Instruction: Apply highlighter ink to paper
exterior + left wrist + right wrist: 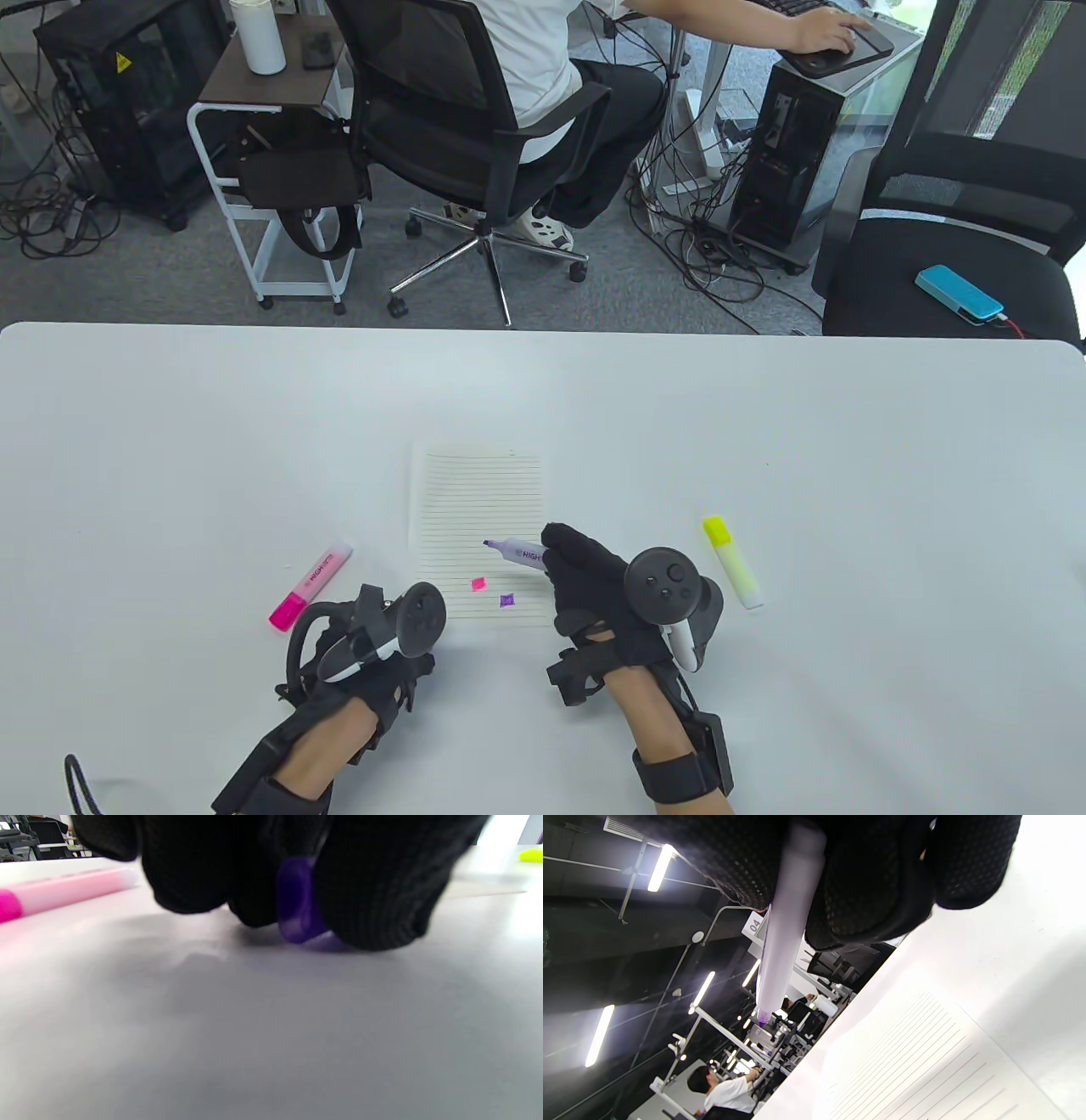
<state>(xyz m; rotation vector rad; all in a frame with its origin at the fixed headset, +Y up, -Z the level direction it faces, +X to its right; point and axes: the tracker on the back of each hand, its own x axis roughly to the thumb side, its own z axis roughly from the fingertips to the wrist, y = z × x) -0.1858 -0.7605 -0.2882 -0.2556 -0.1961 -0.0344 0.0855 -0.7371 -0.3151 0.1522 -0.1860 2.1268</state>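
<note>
A lined sheet of paper (479, 509) lies on the white table (170, 441), with a small pink mark (478, 583) and a purple mark (506, 600) near its lower edge. My right hand (585, 577) grips an uncapped purple highlighter (516, 552), its tip pointing left above the paper; it also shows in the right wrist view (787, 933), lifted off the sheet (916, 1052). My left hand (382, 645) rests on the table left of the paper and holds the purple cap (297, 902) between its fingers (373, 887).
A capped pink highlighter (310, 586) lies left of the paper, close to my left hand; it shows in the left wrist view (63, 891) too. A capped yellow highlighter (732, 562) lies to the right of my right hand. Chairs and a seated person are beyond the table's far edge.
</note>
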